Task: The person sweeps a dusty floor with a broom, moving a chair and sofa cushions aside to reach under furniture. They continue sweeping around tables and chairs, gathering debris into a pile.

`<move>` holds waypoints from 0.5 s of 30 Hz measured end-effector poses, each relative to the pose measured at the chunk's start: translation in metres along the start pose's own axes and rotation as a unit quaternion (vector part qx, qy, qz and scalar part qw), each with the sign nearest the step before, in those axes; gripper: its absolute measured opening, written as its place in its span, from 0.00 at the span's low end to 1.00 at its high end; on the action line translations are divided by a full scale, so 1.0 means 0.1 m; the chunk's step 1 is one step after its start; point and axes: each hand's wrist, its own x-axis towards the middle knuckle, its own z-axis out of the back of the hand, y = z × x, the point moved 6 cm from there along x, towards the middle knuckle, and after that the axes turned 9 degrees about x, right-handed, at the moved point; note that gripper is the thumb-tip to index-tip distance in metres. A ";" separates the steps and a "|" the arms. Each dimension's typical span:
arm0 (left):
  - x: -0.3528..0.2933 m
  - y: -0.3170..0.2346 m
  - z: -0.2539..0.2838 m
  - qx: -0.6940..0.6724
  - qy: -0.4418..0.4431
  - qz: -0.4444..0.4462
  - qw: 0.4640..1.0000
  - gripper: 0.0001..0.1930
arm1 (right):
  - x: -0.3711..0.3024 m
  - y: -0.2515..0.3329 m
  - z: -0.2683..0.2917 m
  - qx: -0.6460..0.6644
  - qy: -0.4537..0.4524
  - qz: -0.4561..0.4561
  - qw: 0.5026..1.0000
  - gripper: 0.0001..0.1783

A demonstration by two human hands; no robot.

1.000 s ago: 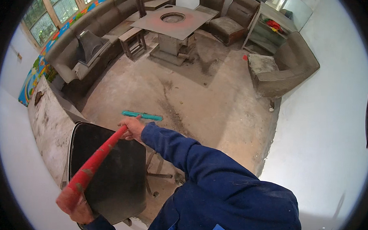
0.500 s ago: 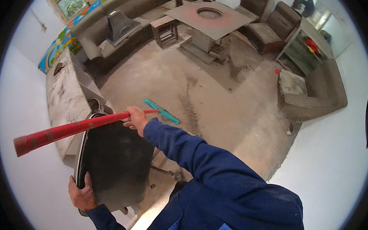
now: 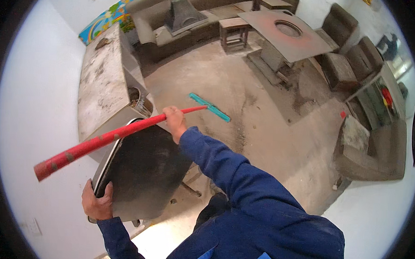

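Note:
My right hand (image 3: pixel 175 123) is wrapped around the red handle of a broom (image 3: pixel 97 143). The handle's wide near end points left, and its long, narrow teal head (image 3: pixel 210 107) rests on the dusty floor. At the lower left, my left hand (image 3: pixel 98 200) grips the pale-rimmed edge of a large black panel (image 3: pixel 144 173), thumb on its dark face and fingers behind the rim. The panel leans at a slant beneath the handle. Leg-like parts show under it, but I cannot tell what piece of furniture it is.
A dirty pale cabinet (image 3: pixel 106 75) stands along the left wall, with a bucket (image 3: pixel 141 102) of debris beside it. Farther off are a curved sofa (image 3: pixel 151 34), a small stool (image 3: pixel 234 23) and a square table (image 3: pixel 266 19). Chairs (image 3: pixel 340 68) and an armchair (image 3: pixel 375 156) line the right.
My view has swung left, so the room sits farther right. Both hands keep their holds on the broom handle and the black panel. More of the bucket shows.

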 end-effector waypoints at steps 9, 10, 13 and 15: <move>0.29 -0.10 -0.08 -0.015 -0.008 0.003 1.000 0.35 | 0.42 -0.39 -0.37 0.063 0.055 0.048 0.995 0.18; 0.31 -0.09 -0.10 -0.009 -0.008 0.005 1.000 0.35 | 0.43 -0.39 -0.39 0.067 0.055 0.067 0.994 0.16; 0.46 -0.05 -0.19 -0.004 -0.003 0.010 1.000 0.34 | 0.48 -0.25 -0.50 -0.056 0.067 0.255 0.963 0.15; 0.56 -0.03 -0.25 -0.013 0.015 0.025 0.999 0.32 | 0.55 -0.25 -0.57 -0.076 0.063 0.277 0.956 0.16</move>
